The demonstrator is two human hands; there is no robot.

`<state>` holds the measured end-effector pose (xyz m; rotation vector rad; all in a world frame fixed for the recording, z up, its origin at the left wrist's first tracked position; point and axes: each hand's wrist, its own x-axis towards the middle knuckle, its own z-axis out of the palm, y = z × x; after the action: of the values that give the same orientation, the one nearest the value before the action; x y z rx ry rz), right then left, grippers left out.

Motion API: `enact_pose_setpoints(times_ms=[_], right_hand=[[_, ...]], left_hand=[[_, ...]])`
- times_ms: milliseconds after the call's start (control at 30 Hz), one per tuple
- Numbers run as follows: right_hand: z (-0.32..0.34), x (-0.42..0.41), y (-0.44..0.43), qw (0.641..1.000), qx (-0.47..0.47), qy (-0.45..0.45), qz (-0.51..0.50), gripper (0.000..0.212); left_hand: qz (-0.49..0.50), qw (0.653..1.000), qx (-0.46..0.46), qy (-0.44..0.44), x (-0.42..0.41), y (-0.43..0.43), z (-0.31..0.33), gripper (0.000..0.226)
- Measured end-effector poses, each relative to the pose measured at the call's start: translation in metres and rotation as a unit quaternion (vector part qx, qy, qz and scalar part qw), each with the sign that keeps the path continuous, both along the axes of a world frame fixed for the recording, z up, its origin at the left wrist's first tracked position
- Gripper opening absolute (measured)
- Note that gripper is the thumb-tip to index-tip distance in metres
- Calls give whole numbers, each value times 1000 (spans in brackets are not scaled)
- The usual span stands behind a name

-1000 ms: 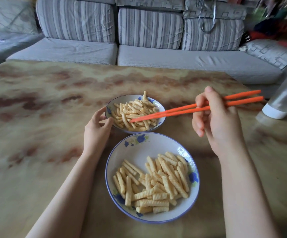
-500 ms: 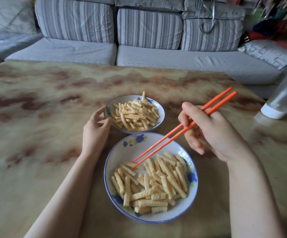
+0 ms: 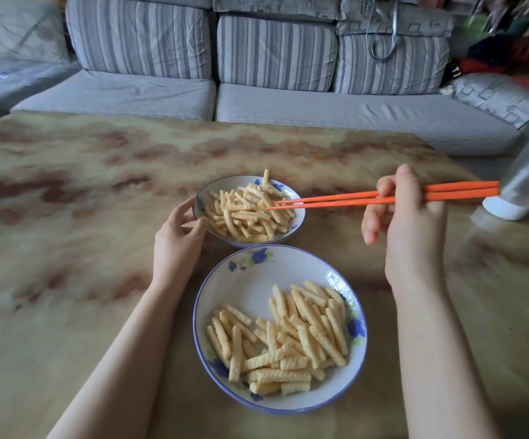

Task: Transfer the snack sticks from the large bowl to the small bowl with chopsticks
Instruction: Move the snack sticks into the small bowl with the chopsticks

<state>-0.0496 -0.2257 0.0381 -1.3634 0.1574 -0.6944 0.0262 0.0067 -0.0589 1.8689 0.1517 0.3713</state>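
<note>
Chopsticks [image 3: 336, 199] swung from large bowl [image 3: 250, 280] to small bowl [image 3: 225, 180], which left hand [image 3: 177, 239] holds.

The left hand [image 3: 177, 239] lies out toward 12 o'clock, its thumb and fingers [image 3: 184, 206] curved around the 9 o'clock side of the small bowl [image 3: 202, 198]. The right hand [image 3: 412, 236], with its forearm raised off the surface, pinches the 2 chopsticks [image 3: 336, 200], tips pointing to 9 o'clock.

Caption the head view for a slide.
Right hand holds orange chopsticks over the small bowl while left hand grips its rim.
</note>
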Motion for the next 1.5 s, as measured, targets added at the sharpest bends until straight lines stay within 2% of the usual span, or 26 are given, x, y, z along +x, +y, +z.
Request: enact_pose_setpoints(times_ms=[100, 300, 500, 633, 767, 933, 1233, 1367, 1500], right_hand=[[-8, 8, 6, 1000, -1, -5, -23, 39], [-20, 16, 12, 999, -33, 31, -6, 40], [-6, 5, 5, 999, -36, 4, 8, 40], [7, -7, -2, 993, -52, 7, 104, 42], [15, -21, -3, 957, -141, 78, 241, 42], [16, -26, 2, 930, -183, 110, 298, 41], [14, -25, 6, 923, -195, 136, 302, 41], [13, -23, 7, 941, -177, 121, 261, 43], [12, -16, 4, 979, -87, 58, 177, 44]], left_hand=[[3, 1000, 3, 1, 0, 0, 0, 42], [-1, 1000, 2, 1, 1, 0, -1, 42], [0, 1000, 6, -3, -1, 0, 1, 41], [0, 1000, 1, 2, -1, -1, 1, 41], [0, 1000, 0, 6, 0, 0, 0, 41], [-1, 1000, -1, 7, 0, 0, -1, 42], [-1, 1000, 0, 7, 1, 1, -1, 42], [-2, 1000, 2, 6, 2, 1, -1, 41], [1, 1000, 6, 9, 0, 0, -1, 41]])
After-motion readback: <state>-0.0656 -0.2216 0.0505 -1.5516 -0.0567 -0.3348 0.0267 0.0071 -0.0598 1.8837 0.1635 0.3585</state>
